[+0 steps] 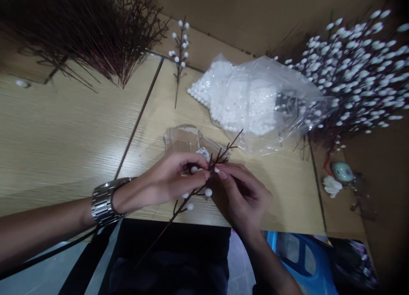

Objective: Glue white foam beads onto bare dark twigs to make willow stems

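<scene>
Artificial berry stem [193,193]: slender, brown, forked; upper twigs bare, round white berries [208,192] lower down; held slantwise over the desk [281,205], tail overhanging its near edge. Left hand [179,176]: fingers pinching the stem. Right hand [244,197]: fingers pinching one small white piece [217,170] beside it. Clear plastic bag [238,101], white berries inside: toward far edge. Brown twig bundle [121,44]: far edge, left.

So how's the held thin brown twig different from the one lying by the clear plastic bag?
The thin brown held twig is pinched in the left hand; no hand touches the thin brown lying twig. The held twig's tip is bare; the lying twig has round white beads near its tip. The held twig slants; the lying twig points nearly straight up the picture. Both carry beads.
</scene>
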Available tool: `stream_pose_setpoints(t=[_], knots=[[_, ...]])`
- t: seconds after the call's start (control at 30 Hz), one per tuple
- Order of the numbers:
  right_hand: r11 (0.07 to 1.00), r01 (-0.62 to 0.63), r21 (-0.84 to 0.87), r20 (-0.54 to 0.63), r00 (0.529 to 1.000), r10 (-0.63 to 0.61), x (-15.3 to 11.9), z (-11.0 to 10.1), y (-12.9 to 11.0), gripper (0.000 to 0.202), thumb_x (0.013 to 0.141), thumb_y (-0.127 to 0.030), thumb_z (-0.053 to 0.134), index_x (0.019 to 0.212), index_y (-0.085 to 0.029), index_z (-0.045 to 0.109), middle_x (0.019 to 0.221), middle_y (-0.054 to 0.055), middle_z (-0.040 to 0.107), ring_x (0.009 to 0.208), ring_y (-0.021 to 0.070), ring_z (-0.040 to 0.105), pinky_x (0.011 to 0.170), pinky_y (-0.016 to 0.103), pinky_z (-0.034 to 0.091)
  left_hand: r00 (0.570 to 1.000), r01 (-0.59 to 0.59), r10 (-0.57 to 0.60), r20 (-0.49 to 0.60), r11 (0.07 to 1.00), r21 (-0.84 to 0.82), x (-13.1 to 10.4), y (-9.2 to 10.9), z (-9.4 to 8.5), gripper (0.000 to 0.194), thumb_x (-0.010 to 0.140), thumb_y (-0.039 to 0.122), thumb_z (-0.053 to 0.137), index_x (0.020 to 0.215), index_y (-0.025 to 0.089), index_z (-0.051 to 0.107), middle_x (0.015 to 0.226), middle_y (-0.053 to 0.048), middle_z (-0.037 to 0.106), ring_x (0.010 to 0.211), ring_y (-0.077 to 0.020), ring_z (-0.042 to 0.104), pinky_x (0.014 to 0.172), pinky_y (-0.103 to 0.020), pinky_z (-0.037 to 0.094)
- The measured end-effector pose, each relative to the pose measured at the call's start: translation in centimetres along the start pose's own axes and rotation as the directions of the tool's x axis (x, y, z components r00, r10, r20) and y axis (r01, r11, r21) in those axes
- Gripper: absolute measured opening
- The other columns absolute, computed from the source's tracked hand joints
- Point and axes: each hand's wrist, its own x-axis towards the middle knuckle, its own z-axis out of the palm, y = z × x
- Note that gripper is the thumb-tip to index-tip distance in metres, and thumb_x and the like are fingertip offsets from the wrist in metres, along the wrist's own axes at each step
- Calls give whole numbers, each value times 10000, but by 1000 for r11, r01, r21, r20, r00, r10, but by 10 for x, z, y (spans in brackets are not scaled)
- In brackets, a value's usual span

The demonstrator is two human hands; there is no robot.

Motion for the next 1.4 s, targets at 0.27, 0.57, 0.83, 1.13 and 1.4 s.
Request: stream_pose_setpoints(t=[0.27, 0.57, 0.83, 1.13, 1.4], knots=[[985, 128, -111, 40, 991, -125, -2, -2, 2, 283, 907, -110, 628, 1029, -318, 774, 988, 14, 773, 911, 198, 723, 800, 376, 611, 1000, 12, -12, 13, 1000, 1, 0, 2, -1, 147, 966, 271, 584, 902, 177, 677, 777, 10, 640, 711, -125, 569, 588, -215, 411], [984, 142, -110, 57, 989, -137, -4, -4, 4, 335, 895, -59, 632, 1061, -315, 768, 1013, 7, 771, 915, 190, 725, 812, 362, 613, 1000, 5, -6, -25, 999, -48, 0, -5, 1, 128, 964, 288, 613, 934, 194, 694, 803, 18, 678, 698, -103, 578, 565, -194, 400], [978, 177, -115, 78, 983, -169, -1, -4, 3, 398, 874, -10, 644, 1090, -322, 763, 1046, 1, 768, 945, 175, 725, 831, 334, 607, 996, 15, -22, -83, 997, -74, -1, -10, 2, 166, 949, 352, 645, 955, 199, 709, 811, 12, 685, 686, -106, 587, 557, -193, 412], [975, 171, -141, -12, 985, -175, 9, -29, -1, 348, 892, -111, 674, 1180, -300, 726, 1022, 19, 781, 842, 196, 740, 756, 361, 614, 988, 140, -142, -54, 989, -40, 0, 0, 1, 229, 951, 410, 629, 918, 193, 692, 832, -1, 683, 753, -133, 616, 575, -200, 417], [684, 257, -683, 312, 949, -45, 162, -79, 10, 204, 933, -219, 590, 1051, -193, 754, 1026, 99, 757, 869, 229, 678, 824, 381, 498, 991, 113, -112, -66, 994, 10, -1, 3, 0, 240, 974, 413, 592, 899, 194, 658, 864, -5, 692, 801, -145, 627, 700, -243, 462]])
